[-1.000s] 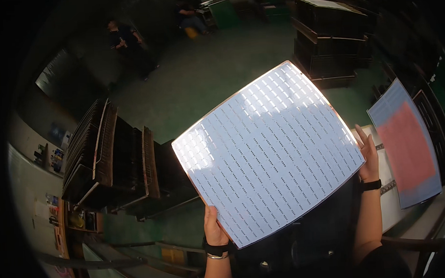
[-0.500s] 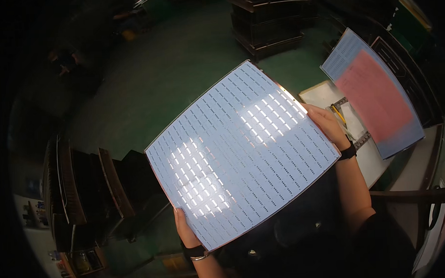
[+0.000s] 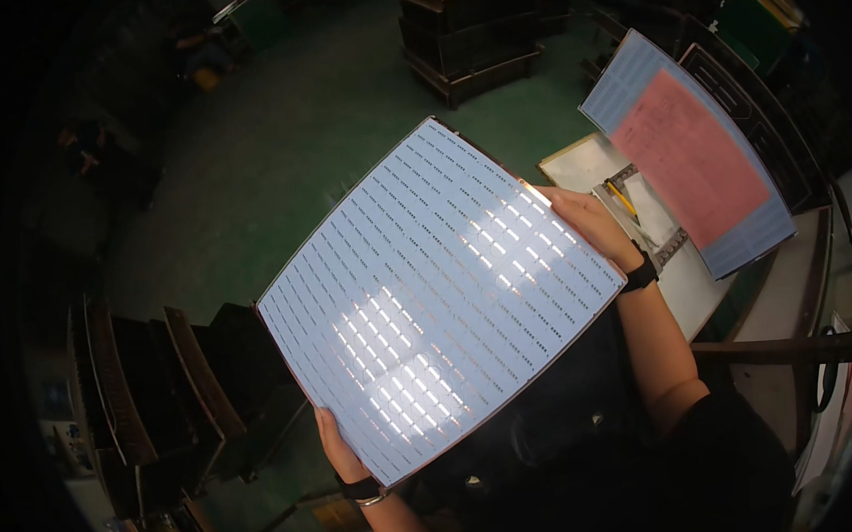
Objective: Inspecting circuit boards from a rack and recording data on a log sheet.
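A large, pale blue-white circuit board panel (image 3: 503, 324) is held up in front of me, tilted, with rows of small dark marks across it. Bright light reflects off its surface in two patches. My left hand (image 3: 337, 447) grips the lower left edge, thumb showing and the other fingers hidden behind the board. On the upper right edge, my right hand (image 3: 593, 224) is closed around the rim, its fingertips partly out of sight underneath.
To the right, a similar panel with a pink sheet (image 3: 694, 153) leans beside a white work surface (image 3: 587, 162) bearing a yellow pencil-like stick (image 3: 622, 197). Dark racks stand at left (image 3: 120, 380) and far side (image 3: 474, 39). A person (image 3: 89, 151) is at far left.
The panel and both hands sit slightly further left in view, as do the surroundings. Light patches have shifted across the panel, whose tilt differs slightly. Both hands keep their hold.
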A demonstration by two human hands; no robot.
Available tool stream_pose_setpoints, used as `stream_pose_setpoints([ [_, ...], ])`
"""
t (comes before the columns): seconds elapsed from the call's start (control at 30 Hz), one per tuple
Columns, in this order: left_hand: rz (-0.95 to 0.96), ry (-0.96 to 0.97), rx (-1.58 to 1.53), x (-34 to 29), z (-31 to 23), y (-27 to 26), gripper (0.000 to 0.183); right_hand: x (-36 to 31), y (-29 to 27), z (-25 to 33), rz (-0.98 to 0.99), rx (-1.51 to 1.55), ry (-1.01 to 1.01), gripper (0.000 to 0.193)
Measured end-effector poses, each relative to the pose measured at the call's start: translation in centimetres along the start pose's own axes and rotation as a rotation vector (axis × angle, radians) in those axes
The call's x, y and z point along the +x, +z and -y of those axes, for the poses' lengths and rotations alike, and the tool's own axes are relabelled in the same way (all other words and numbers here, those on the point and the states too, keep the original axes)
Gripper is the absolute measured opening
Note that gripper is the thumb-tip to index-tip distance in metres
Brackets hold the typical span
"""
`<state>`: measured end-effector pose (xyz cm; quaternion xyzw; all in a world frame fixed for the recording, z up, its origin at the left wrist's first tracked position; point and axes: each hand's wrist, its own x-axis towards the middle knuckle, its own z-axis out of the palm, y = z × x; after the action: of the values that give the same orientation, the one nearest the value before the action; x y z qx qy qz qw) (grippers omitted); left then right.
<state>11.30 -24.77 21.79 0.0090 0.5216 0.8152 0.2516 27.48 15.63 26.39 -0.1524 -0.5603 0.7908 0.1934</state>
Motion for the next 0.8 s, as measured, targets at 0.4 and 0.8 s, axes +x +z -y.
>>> stream_pose_setpoints([
  [0.4,-0.008,0.005,-0.148,0.0,-2.4,3.2,0.048,-0.2,-2.3,-0.9,-0.055,-0.131,0.139,0.044],
  [0.8,0.072,0.404,0.167,2.0,-5.8,4.0,0.012,1.5,-2.6,-0.3,-0.139,-0.030,-0.177,0.034],
])
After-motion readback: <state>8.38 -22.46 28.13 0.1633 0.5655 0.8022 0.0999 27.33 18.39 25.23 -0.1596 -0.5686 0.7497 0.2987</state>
